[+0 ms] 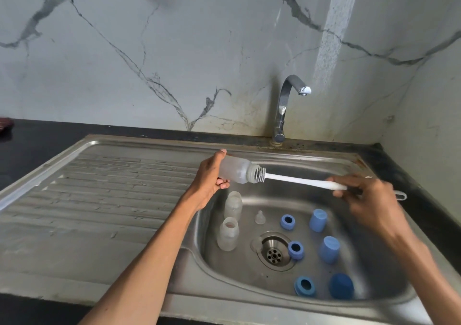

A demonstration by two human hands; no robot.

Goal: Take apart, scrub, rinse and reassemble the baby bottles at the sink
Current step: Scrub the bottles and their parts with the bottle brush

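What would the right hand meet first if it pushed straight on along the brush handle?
The right hand points along the brush toward the bottle; it would likely meet the bottle's threaded neck first.

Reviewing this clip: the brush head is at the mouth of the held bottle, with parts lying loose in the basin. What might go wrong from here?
1. The left hand grips the bottle only near its base; a brush push from the right hand may twist it loose.
2. A clear teat lies at the drain rim, hard to see, easily missed.
3. The two standing bottles below could be knocked over.
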